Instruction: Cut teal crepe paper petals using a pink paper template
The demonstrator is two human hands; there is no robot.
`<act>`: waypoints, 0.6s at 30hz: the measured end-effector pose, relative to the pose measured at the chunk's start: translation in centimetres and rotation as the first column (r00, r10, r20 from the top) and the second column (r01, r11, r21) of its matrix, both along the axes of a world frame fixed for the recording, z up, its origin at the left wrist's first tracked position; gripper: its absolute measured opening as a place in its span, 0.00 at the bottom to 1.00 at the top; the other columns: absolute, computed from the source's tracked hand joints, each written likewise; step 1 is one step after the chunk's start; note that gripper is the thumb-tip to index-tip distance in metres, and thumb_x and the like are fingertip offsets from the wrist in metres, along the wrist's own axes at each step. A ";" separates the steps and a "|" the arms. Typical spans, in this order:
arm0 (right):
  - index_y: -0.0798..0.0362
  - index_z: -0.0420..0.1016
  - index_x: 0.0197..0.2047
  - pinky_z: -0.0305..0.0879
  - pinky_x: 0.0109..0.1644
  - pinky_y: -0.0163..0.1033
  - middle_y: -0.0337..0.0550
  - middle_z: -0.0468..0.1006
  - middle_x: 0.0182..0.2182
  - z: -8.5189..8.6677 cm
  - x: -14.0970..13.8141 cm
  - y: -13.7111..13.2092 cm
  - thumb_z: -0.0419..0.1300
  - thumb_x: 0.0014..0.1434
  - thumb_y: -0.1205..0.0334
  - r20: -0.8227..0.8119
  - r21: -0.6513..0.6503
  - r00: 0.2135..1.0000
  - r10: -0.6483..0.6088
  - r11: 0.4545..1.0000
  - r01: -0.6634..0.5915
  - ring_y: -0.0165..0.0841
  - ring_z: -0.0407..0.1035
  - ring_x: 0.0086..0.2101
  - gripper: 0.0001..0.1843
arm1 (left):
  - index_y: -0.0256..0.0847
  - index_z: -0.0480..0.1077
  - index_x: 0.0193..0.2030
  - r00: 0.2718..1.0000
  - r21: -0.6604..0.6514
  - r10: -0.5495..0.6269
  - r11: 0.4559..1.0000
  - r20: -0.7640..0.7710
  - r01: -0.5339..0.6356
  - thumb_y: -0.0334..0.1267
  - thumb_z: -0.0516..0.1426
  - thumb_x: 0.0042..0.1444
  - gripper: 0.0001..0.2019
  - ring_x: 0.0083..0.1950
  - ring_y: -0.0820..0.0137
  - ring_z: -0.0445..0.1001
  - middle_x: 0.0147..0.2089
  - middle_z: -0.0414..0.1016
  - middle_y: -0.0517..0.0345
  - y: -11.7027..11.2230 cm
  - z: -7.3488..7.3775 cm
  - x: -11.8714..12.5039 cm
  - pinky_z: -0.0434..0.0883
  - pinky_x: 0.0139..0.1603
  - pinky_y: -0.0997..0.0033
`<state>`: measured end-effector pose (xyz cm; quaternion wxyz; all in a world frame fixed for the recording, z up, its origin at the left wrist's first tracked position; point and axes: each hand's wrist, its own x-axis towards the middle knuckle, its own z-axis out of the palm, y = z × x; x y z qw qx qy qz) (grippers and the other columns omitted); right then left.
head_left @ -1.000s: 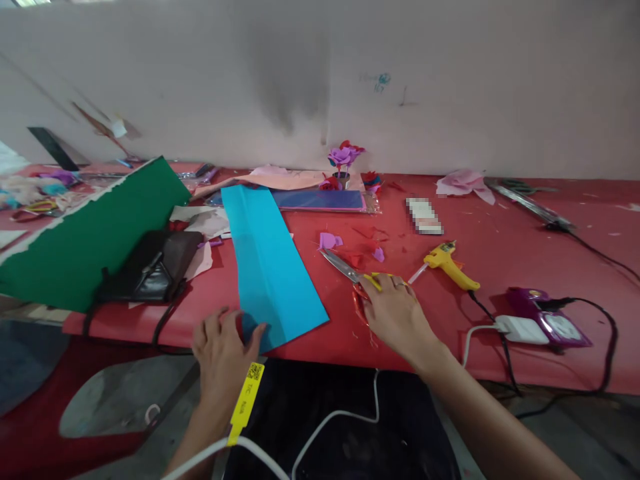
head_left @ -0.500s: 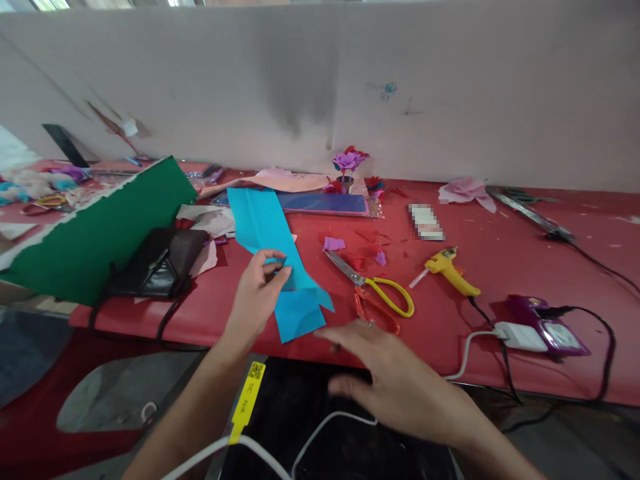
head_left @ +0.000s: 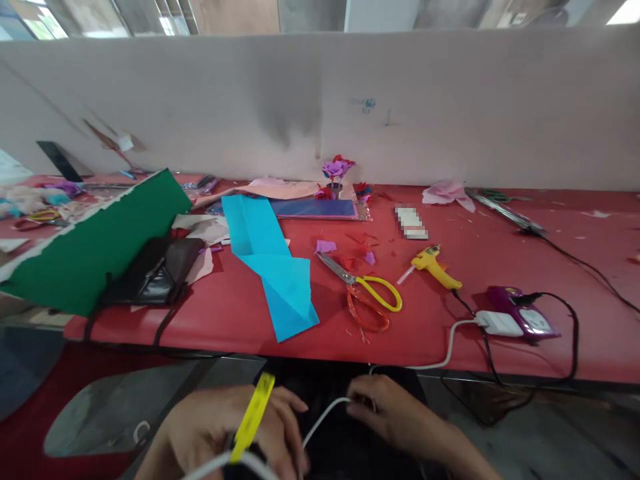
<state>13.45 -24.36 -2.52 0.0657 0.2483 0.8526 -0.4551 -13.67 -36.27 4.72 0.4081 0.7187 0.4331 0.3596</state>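
Note:
My right hand (head_left: 383, 407) is closed on a thin white cable (head_left: 327, 408) just below the table's front edge. My left hand (head_left: 245, 427) is low at the front, its fingers curled beside the lower end of that cable; what they hold is hidden. A yellow tag (head_left: 255, 413) on a thicker white cord crosses in front of this hand. Beyond both hands, a folded strip of blue crepe paper (head_left: 287, 287) lies on the table. Scissors (head_left: 353, 280) with one yellow and one orange-red handle lie to its right.
On the red table (head_left: 210, 327) are a yellow glue gun (head_left: 435, 267), a purple power socket (head_left: 520, 313) with a white plug, and a blurred-out phone (head_left: 411, 222). A black bag (head_left: 155, 273) and a green sheet (head_left: 105, 247) stand left. Paper flowers (head_left: 337, 170) stand behind.
Both hands have left the blue paper and table edge and dropped to my lap. My right hand has closed on the white cable. The paper's near end lies folded differently, and the view has shifted.

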 end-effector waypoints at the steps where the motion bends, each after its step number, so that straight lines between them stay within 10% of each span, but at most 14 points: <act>1: 0.53 0.75 0.34 0.63 0.38 0.33 0.41 0.78 0.33 0.5 0.4 0.5 0.55 0.63 0.63 0.023 0.018 1.000 -0.017 1.000 0.017 0.31 0.72 0.34 0.08 | 0.57 0.80 0.35 0.992 -0.044 -0.117 0.992 0.054 0.119 0.68 0.43 0.57 0.29 0.29 0.65 0.79 0.24 0.79 0.56 -0.5 -0.1 0.1 0.74 0.46 0.61; 3: 0.54 0.74 0.32 0.62 0.38 0.34 0.40 0.77 0.33 1.3 1.3 1.3 0.56 0.60 0.66 0.052 0.056 0.998 -0.027 0.998 0.024 0.31 0.70 0.34 0.06 | 0.54 0.79 0.34 0.966 -0.089 -0.170 0.978 0.194 0.190 0.58 0.51 0.60 0.19 0.31 0.63 0.79 0.25 0.78 0.54 -1.2 -0.5 -0.1 0.73 0.47 0.58; 6: 0.53 0.72 0.32 0.61 0.38 0.34 0.39 0.76 0.32 2.0 2.6 2.0 0.55 0.57 0.69 0.079 0.088 0.996 0.029 0.995 -0.036 0.31 0.69 0.33 0.06 | 0.48 0.76 0.28 0.912 -0.091 0.096 0.994 0.399 -0.065 0.50 0.57 0.58 0.13 0.32 0.64 0.77 0.27 0.75 0.52 -2.4 -1.3 -0.7 0.74 0.36 0.63; 9: 0.52 0.71 0.34 0.61 0.39 0.35 0.39 0.76 0.34 2.9 3.6 2.5 0.53 0.62 0.66 0.082 0.059 0.994 0.074 0.995 -0.079 0.31 0.68 0.34 0.07 | 0.48 0.74 0.36 0.716 -0.218 0.254 0.965 0.650 -0.145 0.44 0.55 0.61 0.08 0.19 0.76 0.68 0.30 0.76 0.54 -2.7 -1.4 -1.3 0.64 0.17 0.79; 14: 0.51 0.71 0.38 0.64 0.39 0.34 0.41 0.74 0.35 6.1 4.9 4.1 0.52 0.66 0.57 0.028 -0.029 0.998 0.061 0.998 -0.060 0.32 0.68 0.35 0.10 | 0.42 0.71 0.33 0.320 -0.441 0.623 0.754 0.713 -0.487 0.35 0.63 0.53 0.04 0.17 0.79 0.65 0.25 0.70 0.60 -1.2 1.1 -1.6 0.68 0.17 0.83; 18: 0.49 0.71 0.38 0.65 0.42 0.38 0.41 0.75 0.34 7.7 5.4 6.3 0.51 0.67 0.51 0.028 0.048 0.998 -0.052 0.998 0.051 0.34 0.69 0.36 0.13 | 0.37 0.71 0.36 0.117 -0.426 0.632 0.635 0.766 -0.644 0.24 0.61 0.51 0.07 0.22 0.82 0.68 0.31 0.73 0.57 0.9 2.8 -1.9 0.71 0.22 0.89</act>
